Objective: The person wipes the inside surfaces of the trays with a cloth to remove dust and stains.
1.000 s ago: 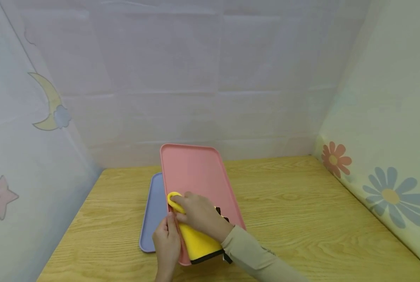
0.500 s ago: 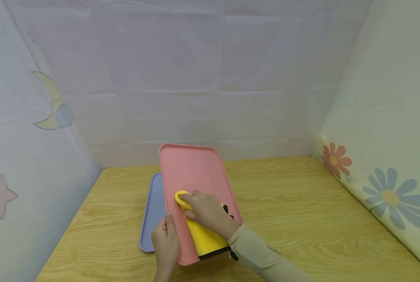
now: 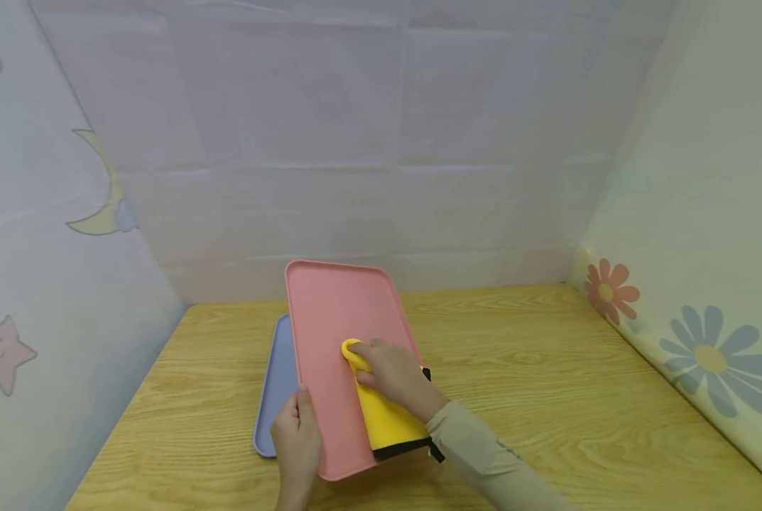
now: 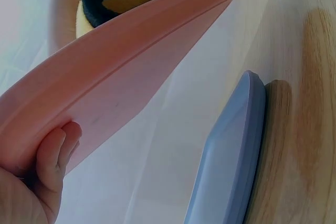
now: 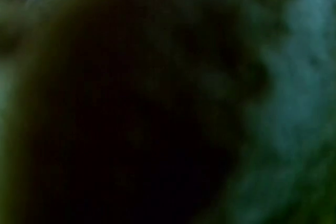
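Observation:
A pink tray [image 3: 345,305] is held tilted above the table, its far end higher in the head view. My left hand [image 3: 296,433] grips its left edge, thumb on top; in the left wrist view the fingers [image 4: 50,153] curl against its underside. My right hand [image 3: 398,376] holds a yellow cloth [image 3: 387,422] with black edging against the tray's face, a fold of it looped up by the fingertips. Partly behind the pink tray, a blue tray [image 3: 278,383] lies on the table. The right wrist view is too dark and blurred to make anything out.
The wood-grain table [image 3: 547,383] extends to both sides of the trays. A pale sheet [image 3: 381,142] hangs behind it. Printed side sheets stand at left and right, with a star [image 3: 2,353] and a blue flower [image 3: 709,357].
My right hand has slid rightward across the pink tray with the cloth, away from the left edge. The pink tray and my left hand have shifted slightly left. The blue tray stays put.

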`<state>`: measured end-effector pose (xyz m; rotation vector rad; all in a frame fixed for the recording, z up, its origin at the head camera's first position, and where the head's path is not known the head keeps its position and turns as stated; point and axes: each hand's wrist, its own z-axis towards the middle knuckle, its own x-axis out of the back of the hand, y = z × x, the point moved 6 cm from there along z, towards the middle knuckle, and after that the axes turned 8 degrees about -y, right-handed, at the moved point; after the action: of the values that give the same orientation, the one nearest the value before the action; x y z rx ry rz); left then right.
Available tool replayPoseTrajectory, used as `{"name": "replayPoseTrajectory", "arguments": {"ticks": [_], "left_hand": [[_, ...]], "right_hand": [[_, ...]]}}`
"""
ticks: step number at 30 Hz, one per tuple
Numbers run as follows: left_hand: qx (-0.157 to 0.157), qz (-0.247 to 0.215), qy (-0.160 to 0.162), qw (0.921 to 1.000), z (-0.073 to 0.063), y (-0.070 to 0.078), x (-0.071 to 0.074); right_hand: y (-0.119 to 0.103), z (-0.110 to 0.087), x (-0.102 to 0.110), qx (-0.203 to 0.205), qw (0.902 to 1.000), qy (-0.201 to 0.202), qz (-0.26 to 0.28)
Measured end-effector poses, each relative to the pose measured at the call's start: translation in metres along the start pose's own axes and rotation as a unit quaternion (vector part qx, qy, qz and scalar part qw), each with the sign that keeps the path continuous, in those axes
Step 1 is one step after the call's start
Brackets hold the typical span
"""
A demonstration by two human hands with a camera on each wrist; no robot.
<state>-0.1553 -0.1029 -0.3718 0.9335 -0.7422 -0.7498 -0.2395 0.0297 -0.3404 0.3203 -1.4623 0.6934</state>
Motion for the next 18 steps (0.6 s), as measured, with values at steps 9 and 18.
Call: {"name": "replayPoseTrajectory", "arguments": {"ticks": [9,18], "left_hand": [[-0.005,0.01,0.003,0.9999,0.0,0.001,0.0],[0.003,0.008,-0.008,0.9999,0.0,0.006,0.001]], "right_hand": [[0.024,0.0,-0.004,-0.029,0.9996,0.004,-0.006],[0.053,-0.001,-0.009,-0.082,0.9965,-0.016,-0.01]]}}
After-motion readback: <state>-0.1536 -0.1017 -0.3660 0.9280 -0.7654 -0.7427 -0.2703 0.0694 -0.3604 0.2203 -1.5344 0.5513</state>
